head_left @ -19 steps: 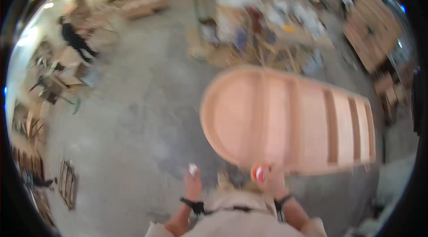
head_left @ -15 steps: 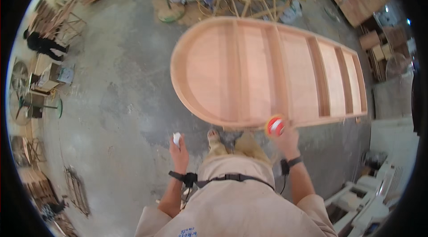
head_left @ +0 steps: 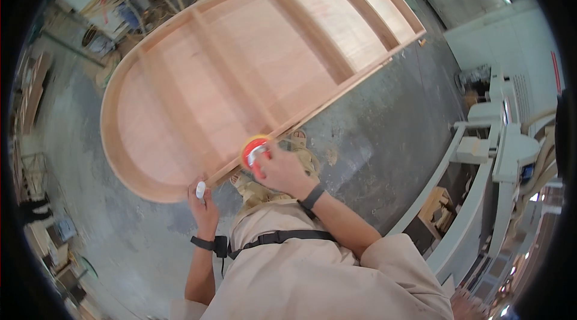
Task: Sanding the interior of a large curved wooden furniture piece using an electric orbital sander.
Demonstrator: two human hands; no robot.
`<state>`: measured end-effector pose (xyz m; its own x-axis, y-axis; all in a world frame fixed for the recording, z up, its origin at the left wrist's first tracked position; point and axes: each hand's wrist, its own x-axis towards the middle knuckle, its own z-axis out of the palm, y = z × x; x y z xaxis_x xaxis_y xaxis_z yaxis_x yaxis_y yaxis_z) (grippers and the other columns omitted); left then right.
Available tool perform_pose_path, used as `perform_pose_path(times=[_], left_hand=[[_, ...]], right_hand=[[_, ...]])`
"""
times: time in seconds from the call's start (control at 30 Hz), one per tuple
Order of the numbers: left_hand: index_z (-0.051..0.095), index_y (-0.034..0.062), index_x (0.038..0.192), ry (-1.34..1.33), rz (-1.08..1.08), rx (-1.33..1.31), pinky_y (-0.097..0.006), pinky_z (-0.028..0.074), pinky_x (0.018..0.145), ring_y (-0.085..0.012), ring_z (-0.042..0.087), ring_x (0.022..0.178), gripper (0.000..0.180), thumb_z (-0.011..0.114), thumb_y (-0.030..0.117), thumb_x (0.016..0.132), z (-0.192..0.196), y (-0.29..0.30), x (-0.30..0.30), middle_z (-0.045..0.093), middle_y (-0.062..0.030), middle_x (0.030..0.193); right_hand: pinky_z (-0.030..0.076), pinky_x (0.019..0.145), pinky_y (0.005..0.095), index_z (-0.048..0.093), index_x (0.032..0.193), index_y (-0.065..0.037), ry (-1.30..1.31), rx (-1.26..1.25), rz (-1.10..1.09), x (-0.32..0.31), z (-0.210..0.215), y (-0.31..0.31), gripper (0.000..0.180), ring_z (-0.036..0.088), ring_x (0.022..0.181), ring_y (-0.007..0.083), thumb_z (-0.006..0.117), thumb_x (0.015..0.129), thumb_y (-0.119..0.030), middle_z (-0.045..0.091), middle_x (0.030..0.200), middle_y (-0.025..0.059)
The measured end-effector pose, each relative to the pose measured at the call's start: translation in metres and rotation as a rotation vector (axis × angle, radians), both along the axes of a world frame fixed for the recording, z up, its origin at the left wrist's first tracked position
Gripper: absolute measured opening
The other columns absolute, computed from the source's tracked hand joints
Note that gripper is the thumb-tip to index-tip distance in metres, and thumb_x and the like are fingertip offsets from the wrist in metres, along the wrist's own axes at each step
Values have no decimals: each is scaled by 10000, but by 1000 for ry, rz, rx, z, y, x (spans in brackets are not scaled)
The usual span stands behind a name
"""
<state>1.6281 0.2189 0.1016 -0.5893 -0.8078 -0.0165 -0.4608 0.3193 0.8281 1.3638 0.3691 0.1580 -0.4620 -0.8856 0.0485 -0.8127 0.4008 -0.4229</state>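
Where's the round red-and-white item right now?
In the head view, the round red-and-white item is near the middle, in the right hand, by the near edge of the wooden frame and right of the left hand.

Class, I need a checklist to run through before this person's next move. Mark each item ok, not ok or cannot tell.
1. Small white object held by the left hand: ok.
2. Red-and-yellow round object held by the right hand: ok.
3. At least one of the hands free: not ok, both are occupied.
4. Four dividers spanning the round-ended wooden frame: ok.
5. Divider joints firm: cannot tell.
6. Support beneath the frame steady: cannot tell, it is hidden.
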Motion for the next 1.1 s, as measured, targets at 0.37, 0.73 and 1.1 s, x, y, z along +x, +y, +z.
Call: perform_pose_path(times=[0.37,0.73,1.1], left_hand=[[568,9,1448,-140,10,22,-557,298,1262,-428,440,1501,389,577,103,1071,8,99,-197,557,-204,1564],[605,13,1393,-184,-342,71,-516,439,1166,-411,600,1366,328,607,119,1083,21,114,-379,654,-207,1445],[590,-6,1343,-30,-376,268,-394,541,1017,-265,698,1160,269,578,145,1120,-9,105,-438,716,-159,1279]], right_hand=[[606,772,476,653,1271,-39,-76,-372,-721,-368,-53,155,540,717,913,405,801,872,-371,642,1158,225],[603,678,437,670,1231,-74,-231,-211,-707,-419,-32,163,491,721,832,351,831,840,-324,614,1157,190],[601,716,471,676,1227,-87,-101,-144,-652,-511,-20,183,459,713,821,356,822,862,-324,627,1170,201]])
